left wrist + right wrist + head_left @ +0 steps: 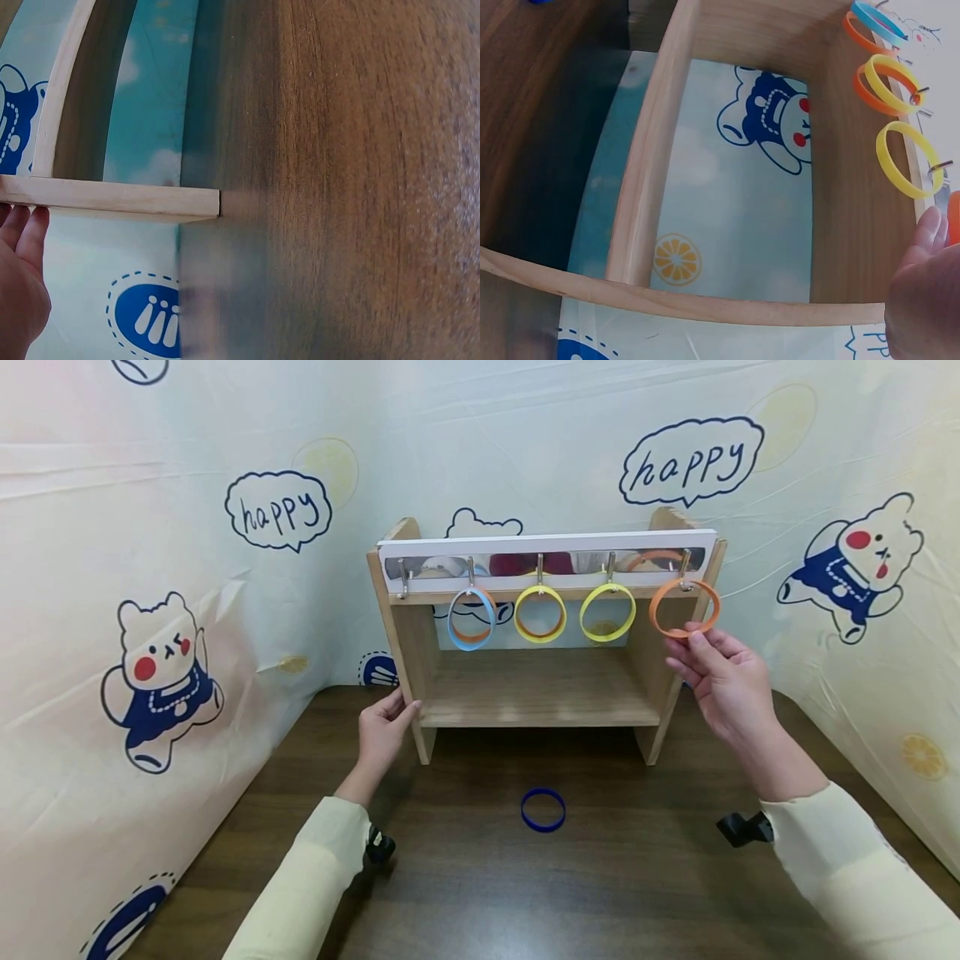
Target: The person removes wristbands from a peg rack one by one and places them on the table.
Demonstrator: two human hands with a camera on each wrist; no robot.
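At the right end of a wooden rack (pixel 536 693), my right hand (pixel 723 681) pinches the lower edge of an orange ring (pixel 714 602) between thumb and fingers. The ring's top is right at the rightmost metal hook (pixel 685 564). My left hand (pixel 384 731) holds the front edge of the rack's left side panel, thumb in front. In the left wrist view, its fingers (pixel 31 236) lie against the panel's outer face. Left of the orange ring hang a yellow ring (pixel 632 610), a yellow ring (pixel 562 610) with an orange one behind, and a light blue ring (pixel 452 627) with orange behind.
A dark blue ring (pixel 543 828) lies on the brown wooden table (pixel 480 893) in front of the rack. Another metal hook (pixel 402 578) is at the rail's left end. Behind stands a printed curtain (pixel 405 435) with bears and lettering.
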